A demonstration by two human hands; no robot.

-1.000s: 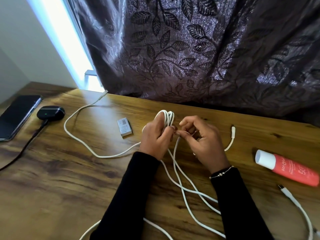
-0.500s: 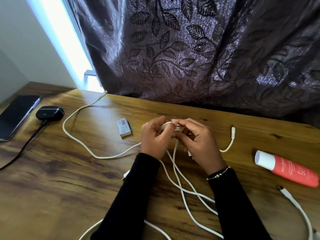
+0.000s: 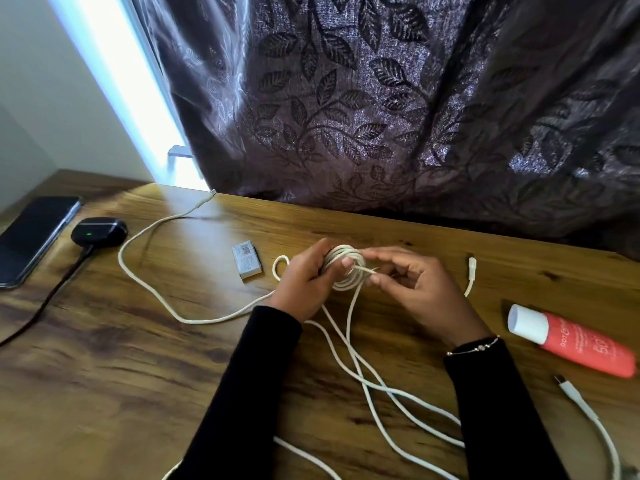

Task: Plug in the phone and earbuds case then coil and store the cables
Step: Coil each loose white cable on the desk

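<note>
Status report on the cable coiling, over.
Left hand grips white cable coil. Right hand pinches a strand at it. Loose cable trails over desk. Nothing blocking.

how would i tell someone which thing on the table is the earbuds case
Look to the far left end of the wooden table, near the bright window strip. Beside the flat black phone sits the earbuds case, with a black cable plugged in. It is the small, rounded, glossy black pod with a tiny green light, unlike the flat phone.

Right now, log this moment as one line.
step: coiling | left hand: holds white cable coil | right hand: pinches strand | earbuds case: plugged
</note>
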